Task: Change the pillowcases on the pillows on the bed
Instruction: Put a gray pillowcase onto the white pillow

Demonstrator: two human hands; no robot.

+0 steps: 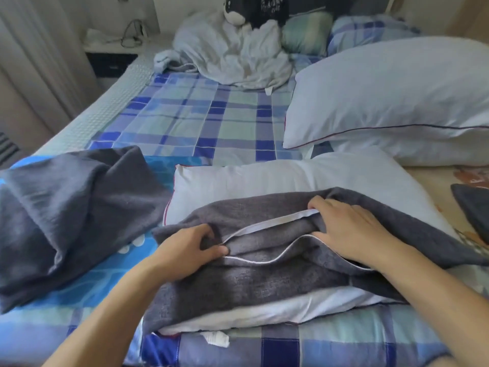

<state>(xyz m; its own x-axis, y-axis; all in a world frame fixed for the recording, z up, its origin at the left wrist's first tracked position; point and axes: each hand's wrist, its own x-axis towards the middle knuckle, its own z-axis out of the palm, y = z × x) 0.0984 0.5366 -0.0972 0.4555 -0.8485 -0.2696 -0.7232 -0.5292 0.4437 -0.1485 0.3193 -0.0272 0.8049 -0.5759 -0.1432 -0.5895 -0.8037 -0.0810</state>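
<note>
While I watch lower centre | left hand (pixel 185 250) pinches grey pillowcase (pixel 264 276) zipper edge | right hand (pixel 349 229) fingers curled under opening, over white pillow (pixel 264 181)

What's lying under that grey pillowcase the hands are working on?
A white pillow lies under the grey pillowcase, showing at its far and near edges. Its middle is covered.
</note>
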